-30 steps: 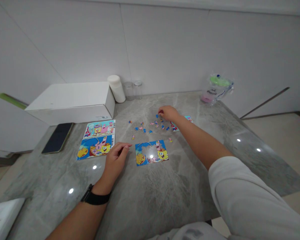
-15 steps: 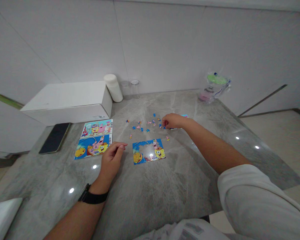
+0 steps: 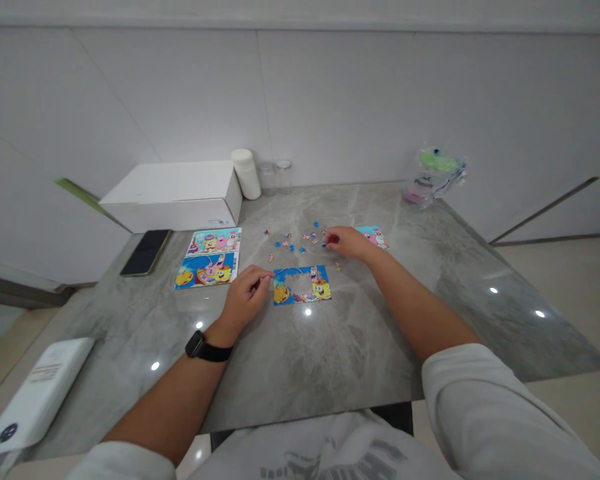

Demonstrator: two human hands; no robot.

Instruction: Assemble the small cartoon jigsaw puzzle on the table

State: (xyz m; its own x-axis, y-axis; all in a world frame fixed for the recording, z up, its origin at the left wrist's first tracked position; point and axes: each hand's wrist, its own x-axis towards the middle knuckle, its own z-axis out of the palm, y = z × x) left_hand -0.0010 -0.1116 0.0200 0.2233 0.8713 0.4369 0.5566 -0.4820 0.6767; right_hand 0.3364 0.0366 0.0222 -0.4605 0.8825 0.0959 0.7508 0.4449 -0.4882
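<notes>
A partly assembled jigsaw puzzle (image 3: 321,293) lies on the grey table, its border joined around a gap in the middle. My left hand (image 3: 247,297) rests at its left side, index finger stretched to the upper left corner and the other fingers loosely curled, holding nothing. Beyond the puzzle, several loose puzzle pieces (image 3: 291,248) are scattered. At their right end my right hand (image 3: 346,241) is closed in a pinch, with a small blue piece at its fingertips, mostly hidden. Left of my left hand lies a cartoon picture sheet (image 3: 207,269).
Another picture card (image 3: 374,236) lies partly behind my right wrist. A white box (image 3: 170,193), a white bottle (image 3: 247,175) and clear jars (image 3: 283,179) stand along the wall. A phone (image 3: 147,253), a white device (image 3: 40,393) and a plastic bag (image 3: 433,179) are also on the table.
The view has shifted, showing more of the near table edge. My left hand has moved closer, its index finger now at the puzzle's corner. My right hand stays among the loose pieces.
</notes>
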